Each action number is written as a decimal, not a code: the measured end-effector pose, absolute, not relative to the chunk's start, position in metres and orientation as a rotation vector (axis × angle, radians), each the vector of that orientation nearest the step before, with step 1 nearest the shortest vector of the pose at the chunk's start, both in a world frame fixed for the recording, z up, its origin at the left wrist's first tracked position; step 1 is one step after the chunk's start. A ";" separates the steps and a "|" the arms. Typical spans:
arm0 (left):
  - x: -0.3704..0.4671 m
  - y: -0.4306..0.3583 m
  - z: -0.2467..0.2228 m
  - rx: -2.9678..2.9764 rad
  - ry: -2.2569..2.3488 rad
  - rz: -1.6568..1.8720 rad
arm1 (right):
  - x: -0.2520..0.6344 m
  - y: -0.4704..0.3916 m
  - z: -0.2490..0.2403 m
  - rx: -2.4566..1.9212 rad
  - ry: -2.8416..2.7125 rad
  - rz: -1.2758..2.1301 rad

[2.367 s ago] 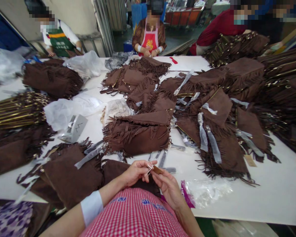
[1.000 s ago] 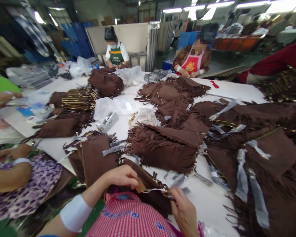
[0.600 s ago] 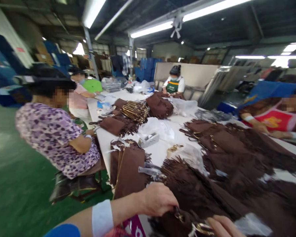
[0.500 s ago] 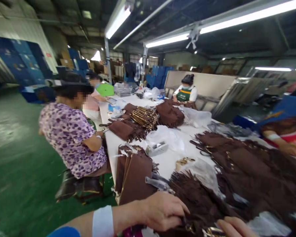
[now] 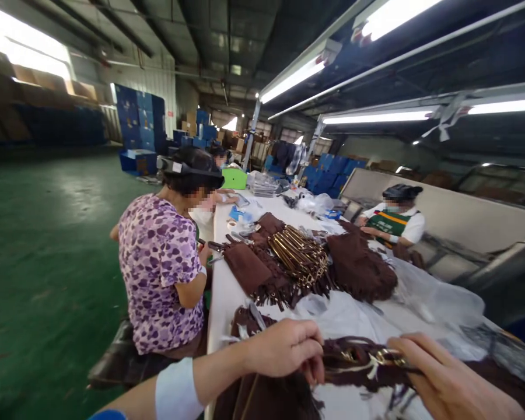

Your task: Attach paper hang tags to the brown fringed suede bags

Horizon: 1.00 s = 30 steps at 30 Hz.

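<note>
My left hand (image 5: 289, 350), a white band round its wrist, is closed on the left end of a dark brown fringed bag (image 5: 359, 376). The fingers of my right hand (image 5: 450, 373) grip the bag's right end, beside a gold-coloured metal clasp (image 5: 387, 357). Stretched between both hands, the bag shows its top edge, with pale threads or tags hanging from it. Its lower part runs out of view or behind my hands. Below my left forearm, a stack of brown bag pieces (image 5: 262, 399) lies at the table's edge.
Further along the white table (image 5: 221, 280) lie a heap of gold-coloured metal bars (image 5: 300, 254), brown fringed pieces (image 5: 363, 265) and clear plastic bags (image 5: 437, 291). A co-worker in a purple patterned shirt (image 5: 161, 268) sits at left; another in a green apron (image 5: 385, 224) sits across.
The view has swung left. Both my hands have come up with the bag, lifting it off the brown pile and holding it stretched between them.
</note>
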<state>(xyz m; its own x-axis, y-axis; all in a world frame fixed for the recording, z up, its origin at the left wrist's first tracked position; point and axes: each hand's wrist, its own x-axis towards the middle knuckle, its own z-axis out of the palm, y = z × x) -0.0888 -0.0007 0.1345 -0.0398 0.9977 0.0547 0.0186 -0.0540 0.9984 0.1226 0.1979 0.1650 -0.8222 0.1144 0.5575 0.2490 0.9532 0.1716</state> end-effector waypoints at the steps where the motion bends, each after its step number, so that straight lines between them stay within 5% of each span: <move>1: -0.100 0.005 0.131 1.238 1.231 1.320 | 0.106 0.203 0.169 -0.255 -2.565 -0.349; 8: -0.165 0.040 0.092 0.838 1.049 1.697 | -0.004 0.220 0.179 -0.348 -2.747 -0.490; 19: -0.192 0.069 0.061 0.304 0.407 1.807 | -0.082 0.238 0.185 -0.442 -2.926 -0.431; 25: -0.211 0.096 0.073 0.134 0.301 1.863 | -0.103 0.262 0.171 -0.418 -2.562 0.239; 30: -0.233 0.117 0.100 0.126 0.317 1.889 | -0.066 0.248 0.115 -1.100 -2.267 1.184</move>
